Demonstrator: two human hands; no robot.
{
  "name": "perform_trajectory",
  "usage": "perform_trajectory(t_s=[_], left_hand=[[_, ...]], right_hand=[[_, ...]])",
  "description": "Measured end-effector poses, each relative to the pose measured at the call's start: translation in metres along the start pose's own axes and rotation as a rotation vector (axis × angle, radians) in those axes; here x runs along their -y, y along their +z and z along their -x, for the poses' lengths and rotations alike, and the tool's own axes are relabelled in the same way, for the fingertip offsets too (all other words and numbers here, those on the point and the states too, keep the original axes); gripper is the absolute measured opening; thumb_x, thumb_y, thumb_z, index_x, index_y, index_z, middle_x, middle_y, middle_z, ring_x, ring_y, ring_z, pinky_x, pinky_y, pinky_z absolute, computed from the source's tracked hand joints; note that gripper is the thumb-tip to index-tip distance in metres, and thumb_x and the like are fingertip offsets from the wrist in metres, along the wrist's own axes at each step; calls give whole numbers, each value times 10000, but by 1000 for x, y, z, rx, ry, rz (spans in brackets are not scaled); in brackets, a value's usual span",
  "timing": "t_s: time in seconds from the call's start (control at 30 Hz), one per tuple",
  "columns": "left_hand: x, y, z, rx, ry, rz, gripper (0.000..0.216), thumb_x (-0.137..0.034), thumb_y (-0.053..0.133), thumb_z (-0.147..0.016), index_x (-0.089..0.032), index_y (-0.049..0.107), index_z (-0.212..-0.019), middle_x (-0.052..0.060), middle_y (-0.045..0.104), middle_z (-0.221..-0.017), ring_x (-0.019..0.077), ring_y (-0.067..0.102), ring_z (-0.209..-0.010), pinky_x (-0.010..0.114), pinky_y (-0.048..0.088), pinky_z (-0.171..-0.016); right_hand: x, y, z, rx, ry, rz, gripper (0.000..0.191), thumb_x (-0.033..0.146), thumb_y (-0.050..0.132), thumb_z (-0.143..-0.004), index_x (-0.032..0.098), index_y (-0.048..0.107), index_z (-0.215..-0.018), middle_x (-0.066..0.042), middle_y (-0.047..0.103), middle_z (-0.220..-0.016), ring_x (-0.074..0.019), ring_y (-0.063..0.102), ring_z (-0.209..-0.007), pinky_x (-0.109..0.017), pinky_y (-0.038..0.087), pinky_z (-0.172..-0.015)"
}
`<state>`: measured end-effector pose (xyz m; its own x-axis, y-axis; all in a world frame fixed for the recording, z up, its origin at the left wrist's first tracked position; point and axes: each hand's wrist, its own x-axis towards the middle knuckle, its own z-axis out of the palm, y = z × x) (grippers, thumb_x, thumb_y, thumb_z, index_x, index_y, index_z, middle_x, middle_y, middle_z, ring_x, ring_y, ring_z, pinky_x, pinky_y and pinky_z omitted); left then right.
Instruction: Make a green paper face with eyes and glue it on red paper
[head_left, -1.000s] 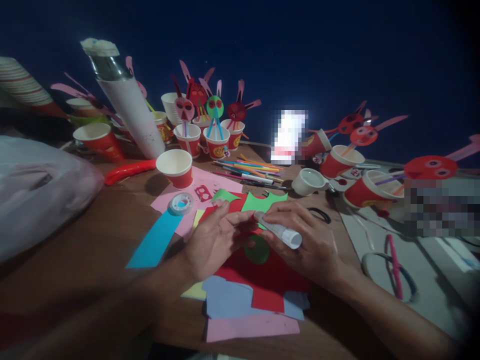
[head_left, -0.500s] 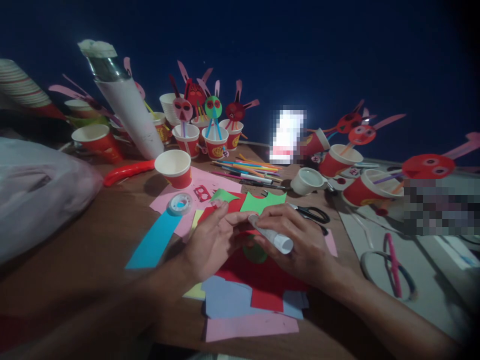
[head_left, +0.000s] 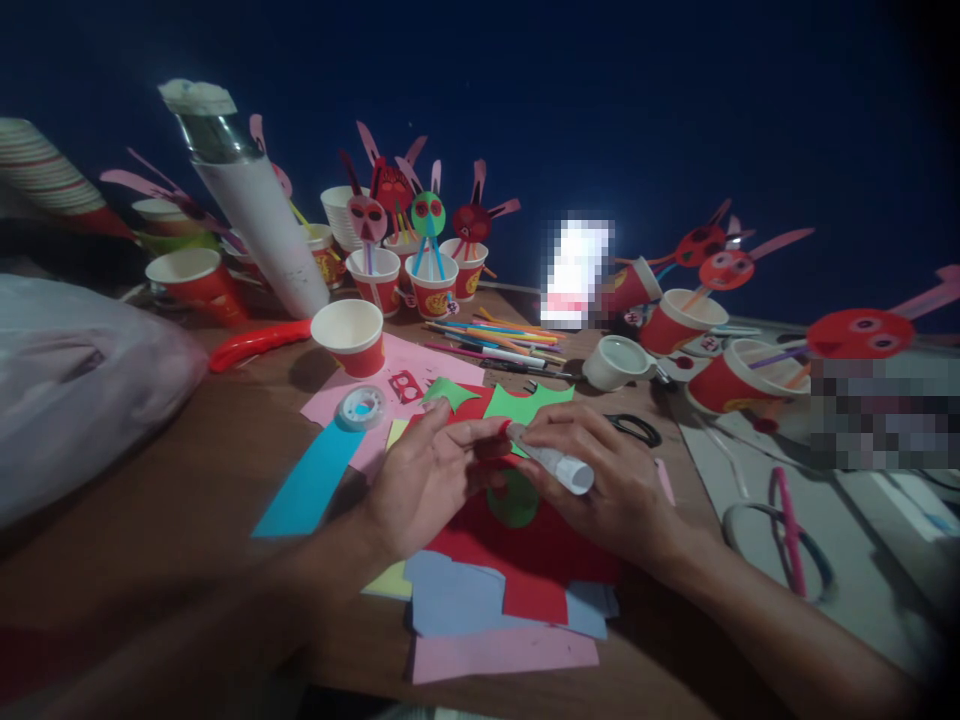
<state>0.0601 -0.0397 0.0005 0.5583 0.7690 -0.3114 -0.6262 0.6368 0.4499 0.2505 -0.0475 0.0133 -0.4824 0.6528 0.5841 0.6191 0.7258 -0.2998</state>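
My right hand (head_left: 607, 480) is closed around a white glue stick (head_left: 555, 464), its tip pointing left at my left fingertips. My left hand (head_left: 427, 475) pinches a small red paper piece (head_left: 489, 447) right at that tip. Under both hands lies a red paper sheet (head_left: 536, 560) with a green paper circle (head_left: 514, 500) on it. Blue paper (head_left: 457, 600), pink paper (head_left: 502, 655) and a light blue strip (head_left: 311, 480) lie around them on the brown table (head_left: 187, 480).
Black scissors (head_left: 636, 428) lie right of my right hand. A tape roll (head_left: 361, 407) and a red paper cup (head_left: 349, 336) sit behind my left hand. Several cups with paper bunny faces (head_left: 427, 255), pens (head_left: 495, 345) and a white tube (head_left: 259, 225) stand at the back. A plastic bag (head_left: 75, 380) is at left.
The glue stick's tip has shifted slightly up and right against the red piece; both hands stay close together in nearly the same place.
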Motion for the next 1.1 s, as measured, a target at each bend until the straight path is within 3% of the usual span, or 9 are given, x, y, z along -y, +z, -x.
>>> perform_trajectory(t_s=[0.67,0.9,1.1], left_hand=[[4,-1,-1,104,-27,-103,565,-485,328,-904,-39,633,-1067,153,640,-908,206,567,-816,312,406,-791],[0,5,0,43,6,-25,540,-429,270,-925,-71,674,-952,164,660,-924,241,587,-877,342,437,-777],[-1,2,0,24,41,-29,511,-444,350,-897,-48,670,-944,171,664,-944,263,574,-943,361,433,-812]], right_hand=[[3,2,1,6,-3,-56,204,203,594,-822,197,576,-1024,-81,617,-972,-174,611,-911,-283,526,-728],[5,5,0,5,-24,-64,173,207,599,-821,179,584,-991,-94,625,-968,-166,614,-890,-274,528,-714],[1,4,2,15,3,-40,167,215,595,-821,197,587,-987,-80,623,-968,-170,617,-892,-279,531,-714]])
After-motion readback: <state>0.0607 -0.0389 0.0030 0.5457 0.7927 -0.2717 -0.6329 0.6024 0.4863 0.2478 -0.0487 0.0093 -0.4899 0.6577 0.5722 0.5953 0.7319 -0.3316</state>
